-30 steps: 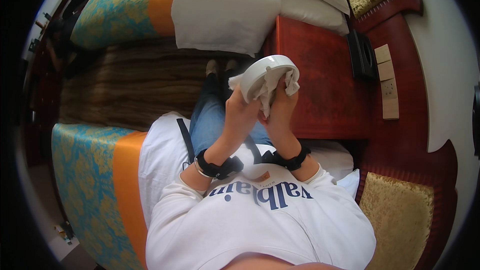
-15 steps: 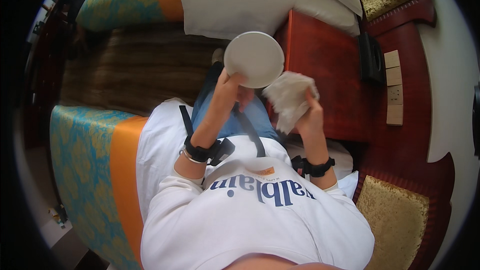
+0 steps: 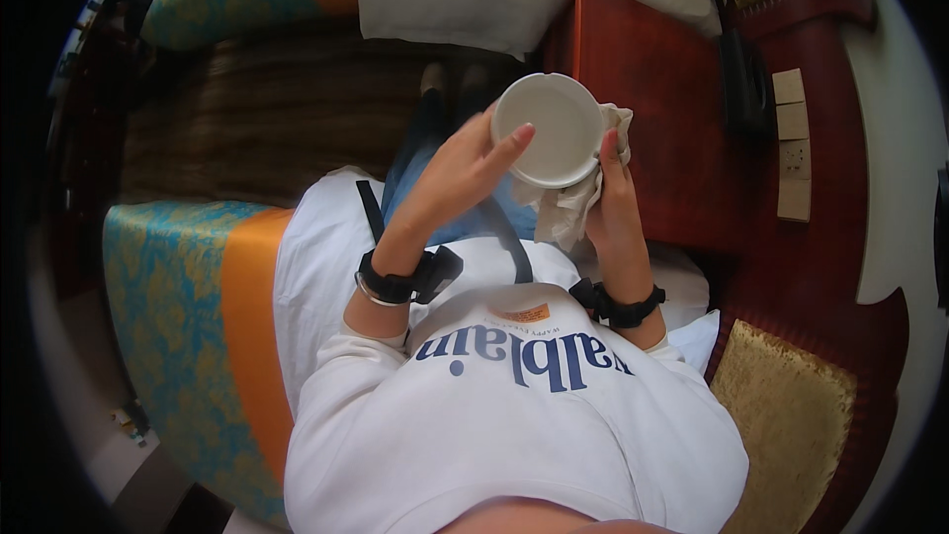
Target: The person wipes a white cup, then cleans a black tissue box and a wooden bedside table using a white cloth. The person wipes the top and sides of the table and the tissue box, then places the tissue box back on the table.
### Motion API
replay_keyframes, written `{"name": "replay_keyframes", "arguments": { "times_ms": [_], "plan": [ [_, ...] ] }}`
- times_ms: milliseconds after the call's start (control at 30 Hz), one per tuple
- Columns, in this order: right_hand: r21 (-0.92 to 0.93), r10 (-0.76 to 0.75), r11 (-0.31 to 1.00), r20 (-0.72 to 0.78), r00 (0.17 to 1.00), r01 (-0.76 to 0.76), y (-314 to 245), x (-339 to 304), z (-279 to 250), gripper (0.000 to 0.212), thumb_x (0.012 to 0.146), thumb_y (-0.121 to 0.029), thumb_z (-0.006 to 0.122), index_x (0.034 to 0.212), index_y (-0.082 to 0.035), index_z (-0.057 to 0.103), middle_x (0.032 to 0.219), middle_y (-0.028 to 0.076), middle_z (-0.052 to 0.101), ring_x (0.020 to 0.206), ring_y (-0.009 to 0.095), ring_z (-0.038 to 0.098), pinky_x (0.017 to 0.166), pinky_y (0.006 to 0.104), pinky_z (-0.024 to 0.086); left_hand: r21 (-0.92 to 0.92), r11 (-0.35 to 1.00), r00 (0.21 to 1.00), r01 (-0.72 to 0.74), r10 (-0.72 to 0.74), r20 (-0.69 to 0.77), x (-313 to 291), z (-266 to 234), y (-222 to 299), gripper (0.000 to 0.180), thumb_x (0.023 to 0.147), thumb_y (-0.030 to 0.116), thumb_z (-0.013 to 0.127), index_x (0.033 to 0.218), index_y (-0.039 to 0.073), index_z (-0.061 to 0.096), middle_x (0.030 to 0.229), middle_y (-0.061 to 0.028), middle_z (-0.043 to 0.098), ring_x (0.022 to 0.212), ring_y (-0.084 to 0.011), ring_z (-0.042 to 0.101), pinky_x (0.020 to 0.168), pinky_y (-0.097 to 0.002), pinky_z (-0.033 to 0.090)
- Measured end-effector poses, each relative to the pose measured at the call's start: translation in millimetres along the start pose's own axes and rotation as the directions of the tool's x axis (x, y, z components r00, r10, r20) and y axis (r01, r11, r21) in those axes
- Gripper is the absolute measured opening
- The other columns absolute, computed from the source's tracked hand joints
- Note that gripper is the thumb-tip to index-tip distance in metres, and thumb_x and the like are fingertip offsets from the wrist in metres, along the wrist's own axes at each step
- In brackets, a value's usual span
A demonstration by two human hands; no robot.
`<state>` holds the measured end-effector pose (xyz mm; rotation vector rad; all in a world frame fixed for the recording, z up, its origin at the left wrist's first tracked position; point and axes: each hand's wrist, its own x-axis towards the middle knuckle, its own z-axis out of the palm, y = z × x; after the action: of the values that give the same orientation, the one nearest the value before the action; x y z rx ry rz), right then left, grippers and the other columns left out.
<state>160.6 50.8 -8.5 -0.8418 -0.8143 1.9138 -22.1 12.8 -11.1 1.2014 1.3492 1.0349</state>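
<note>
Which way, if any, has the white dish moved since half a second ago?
Yes: the dish moved right and lower, relative to the red nightstand.

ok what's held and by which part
A round white dish, by its rim: left hand at the left, thumb inside; right hand at the right, also holding a pale cloth.

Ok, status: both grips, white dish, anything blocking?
Left grip: on the white dish, thumb over its rim. Right grip: holding crumpled cloth at the dish's right side. Dish: open side facing camera. Blocking: nothing apparent besides cloth.
</note>
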Motion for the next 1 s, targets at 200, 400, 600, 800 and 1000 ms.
{"name": "replay_keyframes", "arguments": {
  "times_ms": [200,400,600,800,1000],
  "plan": [
    [-0.051,0.101,0.993,-0.08,0.992,-0.105,0.5,-8.7,11.0,0.054,0.094,-0.042,0.052,0.131,-0.005,0.041,0.123,0.009,0.053,0.111,0.017,0.053,0.093,0.031,0.044,-0.5,0.814,0.954,-0.296,0.274,-0.118,9.3,25.9,-17.6,0.094,0.081,0.077,0.036,0.146,0.01,0.024,0.14,-0.0181,0.039,0.129,-0.0296,0.04,0.105,-0.0393,0.035],
    [-0.382,-0.058,0.923,-0.018,0.998,0.047,2.3,-8.1,6.2,0.06,0.091,-0.049,0.053,0.13,-0.004,0.04,0.114,0.008,0.054,0.104,0.014,0.055,0.086,0.0281,0.046,-0.762,0.627,0.984,-0.163,0.163,-0.076,3.3,29.0,-4.0,0.092,0.082,0.076,0.032,0.145,0.009,0.023,0.138,-0.0188,0.043,0.129,-0.0324,0.041,0.104,-0.0449,0.038],
    [-0.54,-0.213,0.819,0.033,0.976,0.197,-37.3,-6.4,-28.2,0.06,0.088,-0.051,0.055,0.124,-0.006,0.042,0.099,0.007,0.053,0.09,0.013,0.057,0.074,0.0205,0.048,-0.821,0.552,0.988,-0.145,0.124,-0.091,0.9,18.3,-4.6,0.09,0.084,0.074,0.029,0.144,0.006,0.025,0.134,-0.0185,0.046,0.126,-0.0331,0.044,0.099,-0.048,0.043],
    [-0.746,-0.414,0.536,0.177,0.893,0.396,-57.4,-6.4,6.1,0.04,0.081,-0.013,0.065,0.118,-0.007,0.051,0.104,0.01,0.057,0.093,0.02,0.059,0.077,0.0271,0.051,-0.779,0.618,0.991,-0.102,0.131,-0.026,0.4,20.4,-4.1,0.089,0.085,0.074,0.025,0.143,0.006,0.027,0.132,-0.0147,0.048,0.124,-0.0272,0.047,0.098,-0.0437,0.044],
    [-0.839,-0.49,0.209,0.354,0.797,0.502,-35.1,0.6,27.6,0.031,0.072,0.0,0.07,0.102,-0.006,0.061,0.094,0.011,0.064,0.083,0.024,0.066,0.07,0.029,0.054,-0.758,0.646,0.996,-0.085,0.083,-0.04,-3.0,26.7,5.2,0.087,0.086,0.074,0.023,0.141,0.006,0.032,0.13,-0.0102,0.051,0.119,-0.0197,0.05,0.1,-0.0346,0.041]
  ]
}}
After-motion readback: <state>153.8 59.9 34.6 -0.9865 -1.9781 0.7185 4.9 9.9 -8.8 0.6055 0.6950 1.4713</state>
